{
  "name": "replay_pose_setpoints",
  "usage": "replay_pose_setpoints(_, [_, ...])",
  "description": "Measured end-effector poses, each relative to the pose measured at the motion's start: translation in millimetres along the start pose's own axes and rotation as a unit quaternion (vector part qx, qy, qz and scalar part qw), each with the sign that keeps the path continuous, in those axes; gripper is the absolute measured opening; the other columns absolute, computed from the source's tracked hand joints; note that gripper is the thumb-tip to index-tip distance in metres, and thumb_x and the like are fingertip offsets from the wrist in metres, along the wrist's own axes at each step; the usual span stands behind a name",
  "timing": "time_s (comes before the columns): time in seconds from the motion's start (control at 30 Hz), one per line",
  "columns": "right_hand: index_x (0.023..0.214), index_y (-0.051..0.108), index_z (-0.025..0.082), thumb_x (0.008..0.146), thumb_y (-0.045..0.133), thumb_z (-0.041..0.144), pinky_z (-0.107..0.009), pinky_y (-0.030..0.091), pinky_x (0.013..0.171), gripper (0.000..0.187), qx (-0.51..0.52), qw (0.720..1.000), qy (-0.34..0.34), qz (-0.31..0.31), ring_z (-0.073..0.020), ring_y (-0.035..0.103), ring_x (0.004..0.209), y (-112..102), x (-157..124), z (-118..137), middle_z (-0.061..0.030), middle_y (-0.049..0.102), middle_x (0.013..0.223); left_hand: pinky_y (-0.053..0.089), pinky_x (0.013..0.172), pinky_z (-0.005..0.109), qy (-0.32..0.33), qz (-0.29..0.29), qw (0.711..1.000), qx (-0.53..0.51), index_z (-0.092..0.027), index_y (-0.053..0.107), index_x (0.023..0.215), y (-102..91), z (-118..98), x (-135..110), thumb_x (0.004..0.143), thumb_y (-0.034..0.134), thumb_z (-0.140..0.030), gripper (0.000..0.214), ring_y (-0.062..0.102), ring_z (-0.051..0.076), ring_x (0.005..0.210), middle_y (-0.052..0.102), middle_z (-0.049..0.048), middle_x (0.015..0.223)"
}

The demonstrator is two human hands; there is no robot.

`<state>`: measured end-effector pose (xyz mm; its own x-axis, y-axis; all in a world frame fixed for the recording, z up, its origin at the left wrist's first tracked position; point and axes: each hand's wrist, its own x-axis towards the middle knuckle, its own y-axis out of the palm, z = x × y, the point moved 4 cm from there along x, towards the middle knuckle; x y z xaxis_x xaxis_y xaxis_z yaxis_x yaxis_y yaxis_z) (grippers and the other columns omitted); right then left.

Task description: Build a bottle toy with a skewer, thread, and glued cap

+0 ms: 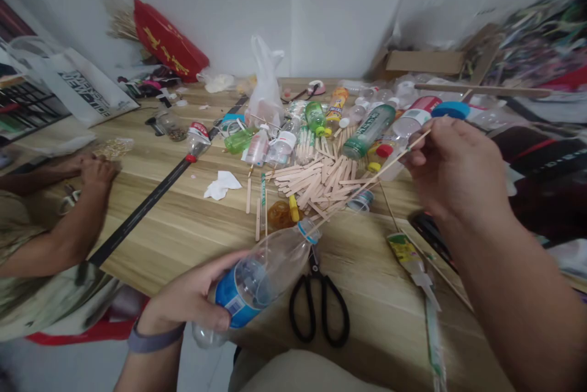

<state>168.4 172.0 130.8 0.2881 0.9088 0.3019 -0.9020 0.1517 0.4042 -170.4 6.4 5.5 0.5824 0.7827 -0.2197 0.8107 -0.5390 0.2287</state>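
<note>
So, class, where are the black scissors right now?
In the head view, the black scissors lie flat on the wooden table, low and centre, just right of the clear bottle held in the left hand.

Nothing fully readable. White tote bag (87, 89): dark lettering, upside down, blurred. Red folded fan (169, 43): yellow characters, illegible. Green plastic bottle (369, 131): white print, smeared. Blue label (236, 301) on clear plastic bottle (275, 263): too small.
</note>
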Motion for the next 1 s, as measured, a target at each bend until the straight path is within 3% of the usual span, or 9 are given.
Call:
replay_pose_setpoints(0.13, [0.060,0.064,0.017,0.061,0.086,0.025,-0.016,0.034,0.043,0.023,-0.007,0.999,0.004,0.034,-0.0077,0.045,0.050,11.2,-16.8,-3.9,0.0017,0.056,0.058,0.022,0.118,0.057,0.013,-0.012,1.000,0.008,-0.027,0.051,0.145,6.1,-3.4,9.8,0.066,0.088,-0.040,0.089,0.037,0.039,0.142,0.046,0.0113,0.155])
replay_pose_setpoints(0.23, [0.060,0.064,0.017,0.059,0.088,0.028,-0.016,0.035,0.044,0.026,-0.005,0.999,0.002,0.048,-0.0078,0.046,0.053,15.7,-23.3,-1.3,0.0014,0.056,0.061,0.023,0.117,0.057,0.013,-0.006,1.000,0.010,-0.026,0.050,0.146,8.6,-3.4,15.1,0.065,0.089,-0.041,0.091,0.038,0.040,0.141,0.045,0.0130,0.155])
replay_pose_setpoints(0.37, [0.058,0.062,0.017,0.068,0.074,0.011,-0.015,0.034,0.042,0.016,0.019,0.999,-0.033,0.005,-0.0072,0.045,0.051,4.6,-12.7,9.5,0.0012,0.052,0.058,0.025,0.116,0.056,0.018,0.008,1.000,0.012,-0.028,0.050,0.146,7.3,-1.6,12.0,0.066,0.089,-0.038,0.089,0.038,0.040,0.141,0.046,0.0119,0.155])
replay_pose_setpoints(0.43, [0.055,0.059,0.017,0.071,0.063,0.002,-0.014,0.033,0.041,0.022,0.022,0.999,-0.036,-0.017,-0.0072,0.044,0.048,-2.7,-5.6,10.6,0.0009,0.051,0.055,0.024,0.117,0.055,0.029,-0.002,1.000,0.002,-0.029,0.052,0.144,3.4,0.4,6.2,0.066,0.089,-0.038,0.087,0.037,0.039,0.142,0.046,0.0100,0.155])
replay_pose_setpoints(0.67, [0.057,0.059,0.016,0.082,0.051,0.001,-0.013,0.034,0.039,0.030,0.020,0.999,0.023,-0.030,-0.0065,0.042,0.042,-4.8,-2.0,-13.3,0.0010,0.052,0.052,0.026,0.116,0.054,0.015,-0.004,1.000,-0.022,-0.031,0.051,0.145,-9.7,14.0,-12.5,0.067,0.088,-0.039,0.087,0.041,0.038,0.140,0.048,0.0083,0.154])
replay_pose_setpoints(1.0, [0.052,0.055,0.016,0.072,0.052,0.001,-0.013,0.031,0.038,0.026,0.021,0.998,0.020,-0.049,-0.0060,0.041,0.043,-6.6,0.0,-19.1,0.0027,0.050,0.051,0.033,0.111,0.047,0.027,-0.003,0.995,-0.091,-0.026,0.054,0.143,-4.2,17.7,-10.3,0.064,0.089,-0.040,0.088,0.049,0.035,0.133,0.057,0.0097,0.144])
